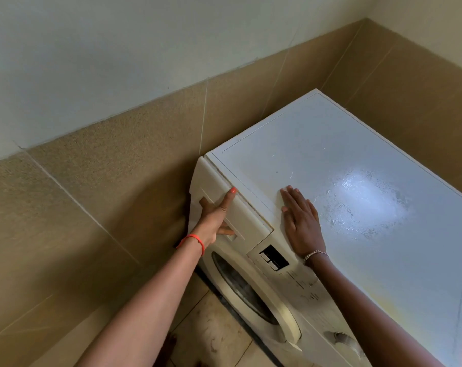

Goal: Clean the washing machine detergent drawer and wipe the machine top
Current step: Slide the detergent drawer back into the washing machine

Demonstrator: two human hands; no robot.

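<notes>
A white front-loading washing machine stands in a tiled corner. Its detergent drawer [247,219] is at the top left of the front panel and looks pushed in. My left hand [215,215] grips the drawer front, fingers hooked in the handle recess and thumb up on the drawer's top edge. My right hand [301,221] lies flat, fingers spread, on the machine top [357,160] near its front edge, holding nothing. The top shows dried blotchy marks and a bright glare patch.
Beige wall tiles run close along the machine's left side and behind it. The small display [274,258], round door [251,290] and program dial [343,340] are on the front. Soiled floor tiles [211,337] lie below.
</notes>
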